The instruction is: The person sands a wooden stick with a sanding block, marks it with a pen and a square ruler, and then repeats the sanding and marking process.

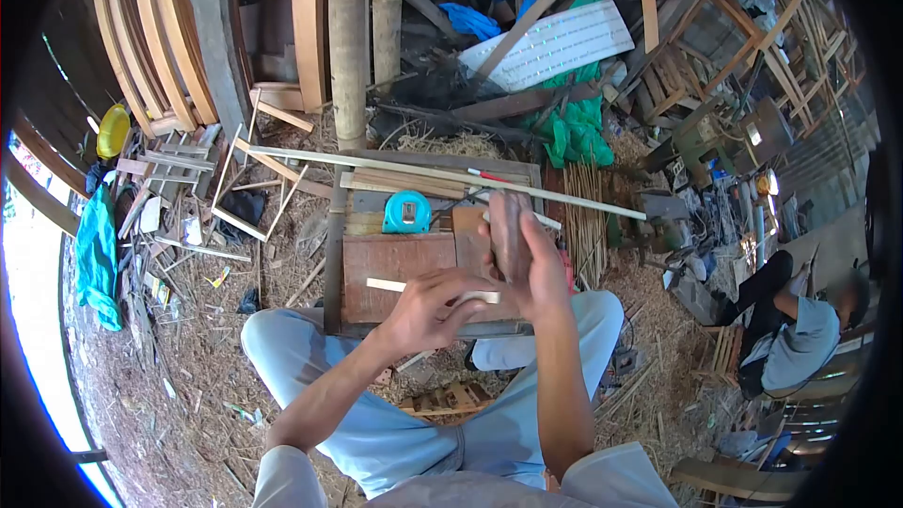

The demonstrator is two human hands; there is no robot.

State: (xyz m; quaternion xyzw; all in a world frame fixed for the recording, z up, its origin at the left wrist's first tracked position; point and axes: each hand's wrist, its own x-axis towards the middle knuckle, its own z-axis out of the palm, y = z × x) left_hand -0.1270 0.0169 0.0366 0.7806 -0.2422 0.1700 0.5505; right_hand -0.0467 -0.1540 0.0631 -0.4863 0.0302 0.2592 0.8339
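Observation:
My left hand [431, 309] is closed round a short pale wooden strip [386, 285], which sticks out on both sides of the fingers above a low wooden worktable [376, 329]. A dark brown, rounded wooden-looking block [510, 235] is gripped upright in my right hand [538, 268], just to the right of the strip's end. Behind my hands, a teal tape measure [406, 213] rests on the table. Beyond it lie several wooden slats [404, 183] and one long thin strip [423, 167] with a red object [484, 176] beside it.
My knees flank the table. Sawdust and offcuts cover the floor [207, 367]. Small wooden frames [240, 221] stand at the left, and planks [310, 28] and bamboo posts [350, 47] rise behind. Another person [800, 339] sits at the right, near piled wood.

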